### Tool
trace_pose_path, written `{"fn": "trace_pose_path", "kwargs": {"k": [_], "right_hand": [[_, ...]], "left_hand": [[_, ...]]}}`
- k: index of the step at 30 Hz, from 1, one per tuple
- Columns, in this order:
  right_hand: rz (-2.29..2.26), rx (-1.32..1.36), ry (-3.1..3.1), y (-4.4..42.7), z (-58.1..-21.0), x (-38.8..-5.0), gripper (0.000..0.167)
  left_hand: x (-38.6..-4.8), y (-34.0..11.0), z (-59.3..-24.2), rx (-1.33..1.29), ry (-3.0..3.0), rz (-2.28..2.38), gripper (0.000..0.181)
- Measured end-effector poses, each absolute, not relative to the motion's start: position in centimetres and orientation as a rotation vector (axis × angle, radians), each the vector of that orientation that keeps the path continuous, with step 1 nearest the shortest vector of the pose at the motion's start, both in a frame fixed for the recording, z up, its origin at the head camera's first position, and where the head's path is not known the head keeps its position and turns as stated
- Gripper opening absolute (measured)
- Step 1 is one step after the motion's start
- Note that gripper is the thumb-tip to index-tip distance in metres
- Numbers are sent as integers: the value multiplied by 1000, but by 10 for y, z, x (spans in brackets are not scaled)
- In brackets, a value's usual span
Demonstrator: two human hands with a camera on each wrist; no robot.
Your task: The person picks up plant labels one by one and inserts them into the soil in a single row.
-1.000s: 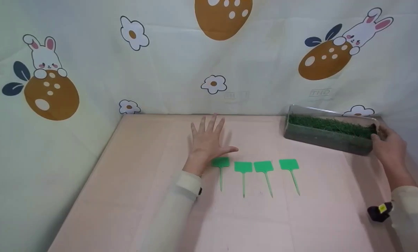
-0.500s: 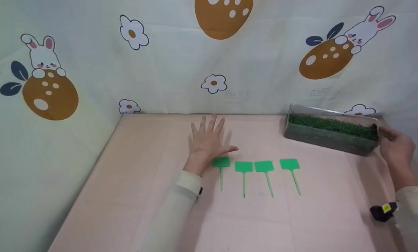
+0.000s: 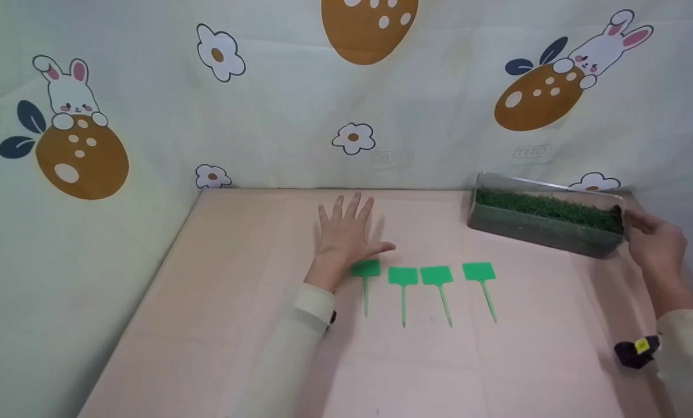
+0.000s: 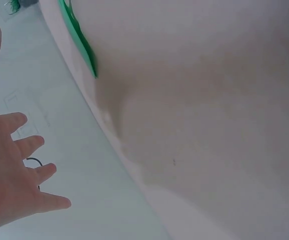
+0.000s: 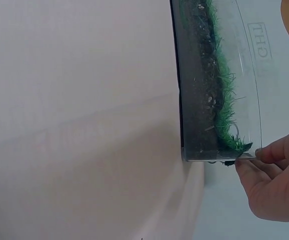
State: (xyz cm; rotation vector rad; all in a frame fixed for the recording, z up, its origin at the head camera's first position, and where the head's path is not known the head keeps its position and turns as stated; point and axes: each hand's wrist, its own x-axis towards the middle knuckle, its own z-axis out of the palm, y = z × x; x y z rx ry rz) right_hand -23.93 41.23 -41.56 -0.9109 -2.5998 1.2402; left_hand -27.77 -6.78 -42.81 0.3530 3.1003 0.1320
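Observation:
My left hand (image 3: pixel 342 242) is spread with straight fingers, palm down at the back middle, holding nothing. By its wrist lies a green plant label (image 3: pixel 365 268), partly covered by the hand. Three more like it lie in a row to the right: one label (image 3: pixel 403 276), another label (image 3: pixel 437 275) and a last label (image 3: pixel 479 271), stems toward me. At the back right, my right hand (image 3: pixel 657 244) pinches the right end of a clear planter box (image 3: pixel 544 235) between thumb and fingers. Inside the box, green artificial grass (image 5: pixel 227 105) tops a dark, soil-like layer.
A pale pink cloth covers the table (image 3: pixel 219 325). Behind and to the left hangs a white backdrop (image 3: pixel 277 104) printed with rabbits and flowers. A small black device (image 3: pixel 636 352) sits at my right wrist.
My right hand has shifted slightly right, its thumb moving off the box's front corner to the end wall. The left hand, box and labels stay in place.

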Motion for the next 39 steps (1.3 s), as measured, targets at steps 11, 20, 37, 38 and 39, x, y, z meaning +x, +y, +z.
{"fn": "trace_pose_path", "kwargs": {"k": [11,20,37,38,39], "right_hand": [[1232,-691,-2741,412,-412,-237,50],[1241,-626,-2739,397,-413,-244,50],[1235,-421,-2807,358,-411,-247,48],[1232,-411,-2811,356,-411,-248,48],[1234,-399,-2812,354,-411,-248,48]], "left_hand": [[-276,-68,-428,357,3070,124,104],[-275,-70,-428,362,3084,151,104],[-273,-70,-429,368,3094,155,106],[-273,-70,-429,370,3093,154,106],[-273,-70,-429,372,3091,154,106]]}}
